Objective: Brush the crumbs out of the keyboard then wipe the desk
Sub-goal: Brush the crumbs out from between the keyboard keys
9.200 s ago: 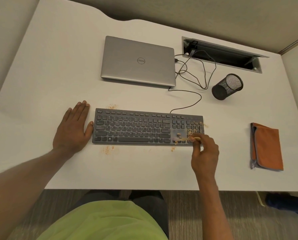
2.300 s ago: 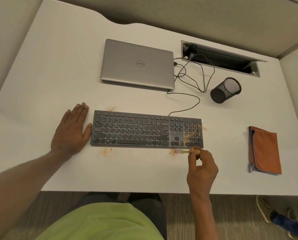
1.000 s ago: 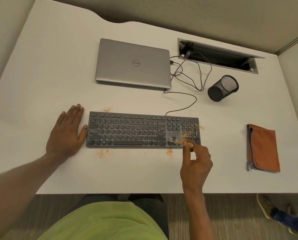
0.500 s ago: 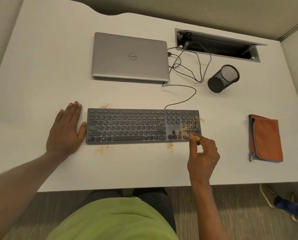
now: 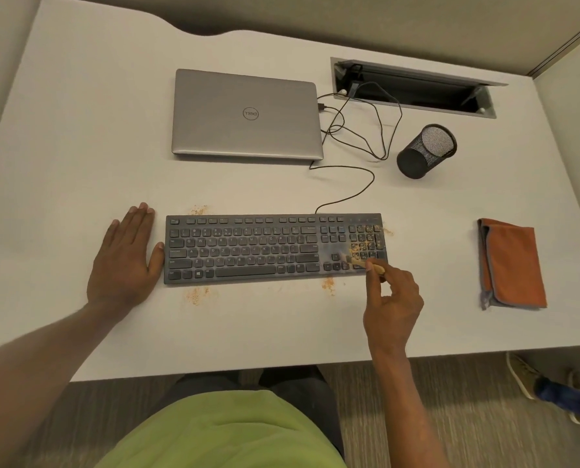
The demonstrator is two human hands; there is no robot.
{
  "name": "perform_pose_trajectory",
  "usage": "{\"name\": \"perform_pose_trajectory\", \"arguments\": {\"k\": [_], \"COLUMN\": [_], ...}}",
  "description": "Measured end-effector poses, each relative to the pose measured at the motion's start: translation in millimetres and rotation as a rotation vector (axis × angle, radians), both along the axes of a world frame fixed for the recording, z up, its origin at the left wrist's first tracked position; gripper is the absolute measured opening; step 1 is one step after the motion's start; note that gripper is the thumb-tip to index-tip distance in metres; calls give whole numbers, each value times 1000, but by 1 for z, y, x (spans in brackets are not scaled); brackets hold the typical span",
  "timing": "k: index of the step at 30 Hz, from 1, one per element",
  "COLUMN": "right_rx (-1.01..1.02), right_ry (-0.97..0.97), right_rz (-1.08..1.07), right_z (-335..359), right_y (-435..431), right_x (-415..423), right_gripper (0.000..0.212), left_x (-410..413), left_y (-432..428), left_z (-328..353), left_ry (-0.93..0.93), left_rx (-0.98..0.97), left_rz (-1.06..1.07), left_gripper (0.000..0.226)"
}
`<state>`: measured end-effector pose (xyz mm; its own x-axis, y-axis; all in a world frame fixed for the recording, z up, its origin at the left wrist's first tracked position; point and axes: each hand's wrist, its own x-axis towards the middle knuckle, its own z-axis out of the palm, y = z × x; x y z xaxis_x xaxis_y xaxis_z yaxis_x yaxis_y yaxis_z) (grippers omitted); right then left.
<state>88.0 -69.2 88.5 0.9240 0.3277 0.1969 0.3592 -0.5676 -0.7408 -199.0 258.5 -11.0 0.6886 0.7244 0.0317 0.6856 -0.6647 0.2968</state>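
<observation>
The worktop [image 5: 79,146] is a broad, matte white slab with a curved far edge. The crumbs land on it now, and it gets wiped later. At its back lies a closed laptop [image 5: 246,114], smooth silver metal, well apart from the work. Nearer the person sits the keyboard [image 5: 248,248], long, flat, dark grey plastic, with its thin black cable [image 5: 359,194] looping back toward the laptop. Well apart to the right lies a folded orange cloth [image 5: 511,266], soft, grey-edged and untouched, so wiping is not yet begun. Beyond it is a round cup [image 5: 425,152] of black wire mesh.

The left hand [image 5: 123,265] lies flat and released on the worktop, its thumb against the keyboard's left end as a brace. The right hand [image 5: 391,302] pinches a small, pale, wooden-looking brush [image 5: 374,266] between thumb and fingers at the keyboard's near right corner. The bristles blur over the keys beside the number pad. Fine, gritty orange crumbs [image 5: 364,246] sit thickest between the number keys. Small piles [image 5: 328,284] lie on the worktop just off the near edge and by the far left corner.

By the look of it, brushing is well along and only the right end is left. It should go best with short, light flicks along the key gaps toward the near edge. The brush wants a low angle and the left hand a firm press so the keyboard cannot slide. The piles are best gathered close for the cloth.
</observation>
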Motion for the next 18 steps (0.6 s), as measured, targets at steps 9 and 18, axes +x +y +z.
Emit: {"name": "perform_pose_trajectory", "arguments": {"k": [9,18], "right_rx": [49,-33], "right_ry": [16,-28], "right_rz": [-34,41], "right_z": [2,1], "right_y": [-9,-14], "right_x": [-6,-15], "right_gripper": [14,17], "left_x": [-1,-1], "left_y": [1,1], "left_z": [-1,-2], "left_ry": [-7,-6], "left_rx": [-5,-23], "left_rz": [0,8], "left_gripper": [70,71]}}
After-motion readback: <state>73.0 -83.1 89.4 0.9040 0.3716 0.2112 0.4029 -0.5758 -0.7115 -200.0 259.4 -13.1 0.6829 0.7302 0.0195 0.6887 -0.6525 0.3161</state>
